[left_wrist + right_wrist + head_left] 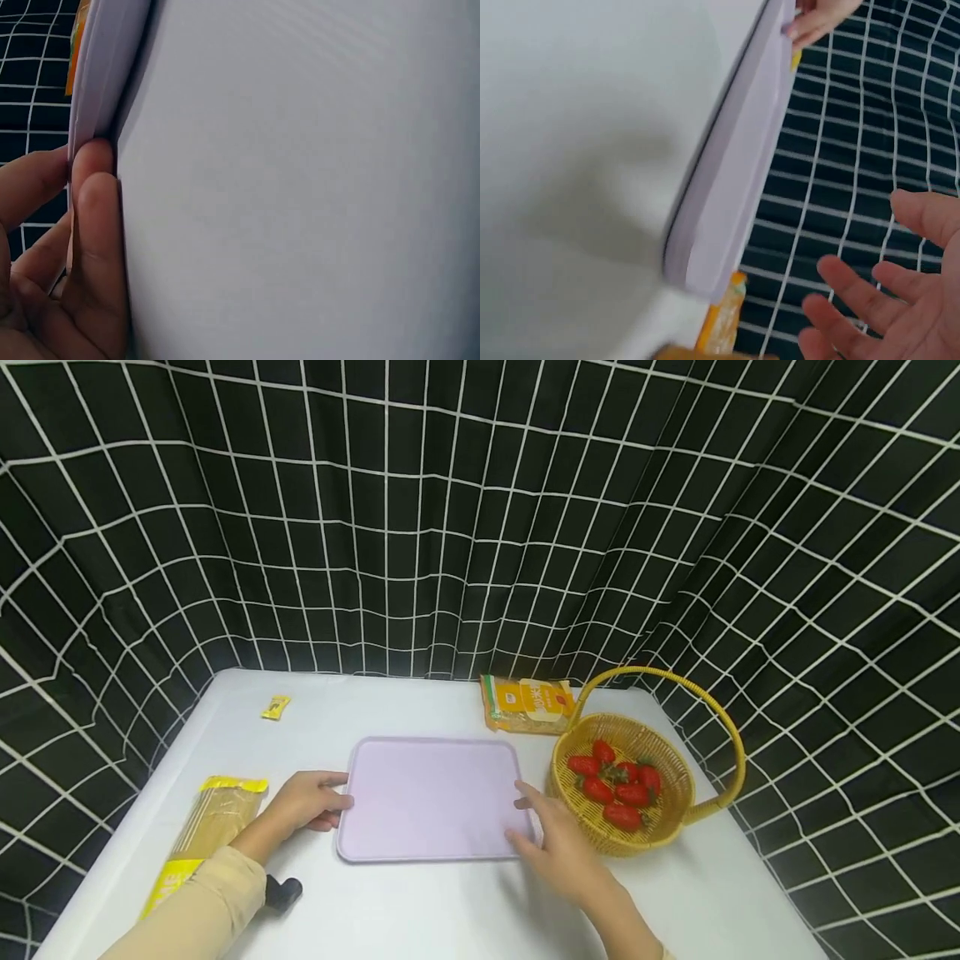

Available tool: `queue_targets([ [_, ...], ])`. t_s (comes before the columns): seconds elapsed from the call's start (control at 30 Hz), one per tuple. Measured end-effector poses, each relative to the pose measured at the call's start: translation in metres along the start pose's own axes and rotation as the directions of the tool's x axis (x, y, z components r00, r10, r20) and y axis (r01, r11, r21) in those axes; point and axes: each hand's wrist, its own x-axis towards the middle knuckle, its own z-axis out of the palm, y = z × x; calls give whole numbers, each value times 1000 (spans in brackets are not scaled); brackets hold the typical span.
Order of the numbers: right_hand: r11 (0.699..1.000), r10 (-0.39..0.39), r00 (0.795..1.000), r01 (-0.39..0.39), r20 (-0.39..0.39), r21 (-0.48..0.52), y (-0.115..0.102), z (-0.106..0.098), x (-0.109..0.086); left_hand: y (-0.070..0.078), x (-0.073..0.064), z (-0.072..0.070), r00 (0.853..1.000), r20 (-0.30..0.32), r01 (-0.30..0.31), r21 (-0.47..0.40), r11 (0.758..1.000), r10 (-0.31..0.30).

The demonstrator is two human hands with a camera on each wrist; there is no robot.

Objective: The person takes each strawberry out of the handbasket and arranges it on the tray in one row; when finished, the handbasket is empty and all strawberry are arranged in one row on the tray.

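Observation:
A pale lilac rectangular tray [435, 797] lies flat on the white table in front of me. My left hand [303, 802] pinches its left edge; the left wrist view shows fingers [96, 225] against the tray's underside, between it and the table. On the other side, my right hand [558, 843] hovers by the tray's right edge with its fingers spread. In the right wrist view a gap separates that right hand [892, 300] from the tray [735, 172], and its palm holds nothing. Just right of it stands a wicker basket [557, 781] with an arched handle.
Several red strawberries [633, 794] lie inside the basket. An orange-and-clear food packet [528, 706] sits behind it. A small yellow sachet [275, 707] is at the back left. Beside my left forearm lie a long yellow-ended noodle packet [217, 818] and a black object [283, 893], partly hidden by the sleeve.

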Motion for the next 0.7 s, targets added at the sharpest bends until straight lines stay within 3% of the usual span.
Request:
queue_targets([
  [0.1, 995, 52, 999, -53, 15, 81, 8, -15, 4, 0, -2, -8, 1000, 6, 13, -40, 999, -13],
  [0.2, 989, 91, 996, -92, 16, 117, 16, -45, 14, 1, -2, -14, 1000, 4, 27, -46, 999, -27],
  [0.33, 987, 139, 990, -141, 29, 79, 37, -94, 42, 1, 1, -14, 1000, -1, 31, -51, 998, -31],
  [0.4, 973, 202, 977, -208, 72, 96, 54, -115, 60, 1, 3, -12, 999, 4, 33, -65, 997, -33],
  [0.53, 907, 332, 922, -370, 197, 201, 95, -139, 96, 0, 6, -6, 999, 15, 43, -84, 996, -42],
  [0.63, 827, 402, 870, -479, 286, 294, 124, -141, 117, 0, 7, -4, 999, 11, 50, -87, 995, -50],
  [0.7, 751, 456, 821, -562, 345, 347, 140, -137, 126, 0, 8, -5, 999, 10, 53, -88, 995, -53],
])
